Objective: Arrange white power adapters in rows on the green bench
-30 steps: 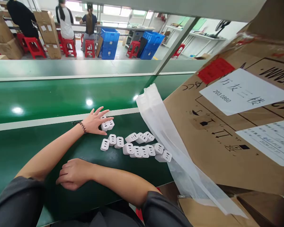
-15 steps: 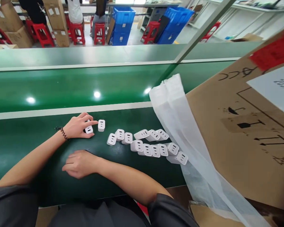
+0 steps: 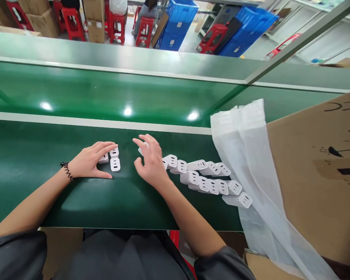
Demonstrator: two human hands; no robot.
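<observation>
My left hand (image 3: 89, 161) lies flat on the green table (image 3: 32, 155), fingers stretched over a small group of white three-slot chargers (image 3: 115, 164); one is partly under the fingertips. My right hand (image 3: 150, 159) hovers with fingers spread over the left end of a longer row of white chargers (image 3: 210, 181). It touches or covers one charger near its fingertips. Neither hand plainly grips anything. A black coil band sits on my left wrist.
A large tilted cardboard box (image 3: 317, 171) fills the right side, with a white plastic liner (image 3: 245, 155) hanging out over the table. A green conveyor belt (image 3: 105, 93) runs behind a pale strip. Red stools, blue crates and cartons stand beyond.
My right hand has lifted from the table's near edge and moved forward to the left end of the charger row. My left hand has flattened over its chargers. The camera has tilted down.
</observation>
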